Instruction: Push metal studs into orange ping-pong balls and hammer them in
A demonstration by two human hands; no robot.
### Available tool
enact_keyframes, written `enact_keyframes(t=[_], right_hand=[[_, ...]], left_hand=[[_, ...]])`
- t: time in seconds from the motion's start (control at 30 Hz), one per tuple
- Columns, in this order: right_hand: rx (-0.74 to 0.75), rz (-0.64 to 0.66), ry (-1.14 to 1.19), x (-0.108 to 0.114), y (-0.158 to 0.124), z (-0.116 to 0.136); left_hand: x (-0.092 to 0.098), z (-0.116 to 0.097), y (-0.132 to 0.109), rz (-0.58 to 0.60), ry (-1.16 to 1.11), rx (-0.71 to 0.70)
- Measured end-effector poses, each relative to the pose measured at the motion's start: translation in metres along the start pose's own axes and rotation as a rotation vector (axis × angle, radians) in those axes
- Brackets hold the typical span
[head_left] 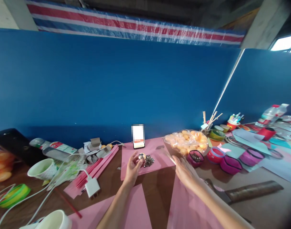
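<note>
Steady handling seems to matter most here: the ball point(142, 156) is best gripped lightly by its bare side, so that thumb and fingers stay off the shiny bits on it. Working close over the pile point(149, 161) would let loose bits drop back onto the pink sheet point(159, 163).

The left hand point(133, 166) is curled nearly closed, the ball pinched at its fingertips, at one o'clock from the palm; the pile lies just beside the ball, toward four o'clock. The right hand point(185, 171) has its fingers drawn together on a thin, blurred stick point(169, 157), well apart from the ball, which sits at its ten o'clock.
</note>
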State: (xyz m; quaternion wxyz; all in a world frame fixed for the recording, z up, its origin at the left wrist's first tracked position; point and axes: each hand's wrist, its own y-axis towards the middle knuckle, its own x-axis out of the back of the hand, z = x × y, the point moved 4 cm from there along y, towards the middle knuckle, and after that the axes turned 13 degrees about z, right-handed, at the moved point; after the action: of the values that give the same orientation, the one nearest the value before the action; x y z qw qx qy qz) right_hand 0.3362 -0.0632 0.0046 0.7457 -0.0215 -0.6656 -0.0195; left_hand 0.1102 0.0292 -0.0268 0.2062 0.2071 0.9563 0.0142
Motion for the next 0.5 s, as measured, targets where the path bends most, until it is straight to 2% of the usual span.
enact_keyframes(t=[0.1,0.2,0.33,0.4,0.5], right_hand=[[0.115,-0.066,0.262,0.011,-0.014,0.016],[0.214,-0.010,0.461,0.021,-0.030,0.038],[0.278,0.002,0.528,0.033,-0.039,0.061],[0.291,-0.012,0.532,0.034,-0.039,0.066],[0.323,0.035,0.527,0.031,-0.036,0.070]], left_hand=[[0.000,0.000,0.000,0.014,0.014,0.017],[0.001,0.002,0.001,0.023,0.029,0.013],[0.004,0.006,0.002,-0.003,0.027,0.021],[0.005,0.008,0.002,-0.002,0.031,0.031],[0.005,0.009,0.002,-0.007,0.042,0.039]])
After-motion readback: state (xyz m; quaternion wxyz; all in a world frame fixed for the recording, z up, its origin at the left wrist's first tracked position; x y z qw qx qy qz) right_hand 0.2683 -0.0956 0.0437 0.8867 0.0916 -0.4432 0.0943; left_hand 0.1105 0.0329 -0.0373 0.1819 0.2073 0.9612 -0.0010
